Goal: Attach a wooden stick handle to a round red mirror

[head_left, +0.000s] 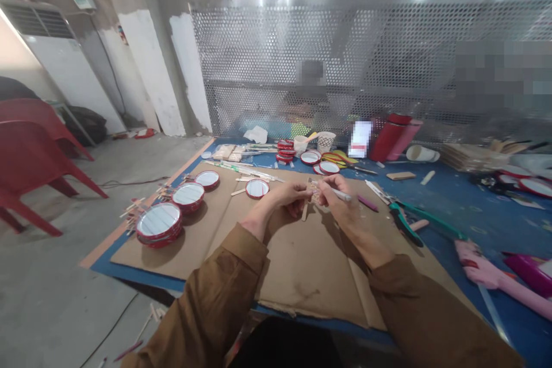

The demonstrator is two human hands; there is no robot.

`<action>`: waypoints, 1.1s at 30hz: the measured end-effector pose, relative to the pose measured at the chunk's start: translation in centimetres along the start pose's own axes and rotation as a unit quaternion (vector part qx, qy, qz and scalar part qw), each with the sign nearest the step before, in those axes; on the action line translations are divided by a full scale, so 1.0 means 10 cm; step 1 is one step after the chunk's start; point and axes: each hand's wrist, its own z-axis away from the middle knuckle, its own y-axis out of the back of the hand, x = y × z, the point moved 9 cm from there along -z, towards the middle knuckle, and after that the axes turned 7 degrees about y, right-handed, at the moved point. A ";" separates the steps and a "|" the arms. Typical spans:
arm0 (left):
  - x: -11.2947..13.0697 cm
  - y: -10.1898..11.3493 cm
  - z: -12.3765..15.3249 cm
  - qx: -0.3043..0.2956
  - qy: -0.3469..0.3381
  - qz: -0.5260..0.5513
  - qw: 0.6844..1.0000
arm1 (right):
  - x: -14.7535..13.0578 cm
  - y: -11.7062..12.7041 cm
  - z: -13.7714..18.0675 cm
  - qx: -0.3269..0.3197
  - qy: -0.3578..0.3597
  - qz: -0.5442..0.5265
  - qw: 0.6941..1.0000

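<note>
My left hand [288, 194] is closed on a small piece made of wooden sticks [309, 200], held just above the brown cardboard sheet [302, 264]. My right hand [338, 198] pinches a white pen-like tool [340, 194] whose tip meets the stick piece. Both forearms wear brown sleeves. A round red-rimmed mirror [257, 188] lies on the cardboard just left of my left hand.
Three red-rimmed mirror stacks [159, 223] line the cardboard's left edge. Green-handled pliers [403, 219] and a pink glue gun [487, 273] lie on the blue table at right. Cups, red bottles [390, 138] and more mirrors stand before a perforated metal screen. Red chairs [30, 161] stand left.
</note>
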 end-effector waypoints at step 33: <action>-0.06 0.01 -0.08 0.008 -0.010 0.015 1.000 | 0.05 0.00 0.00 -0.003 0.002 0.015 1.000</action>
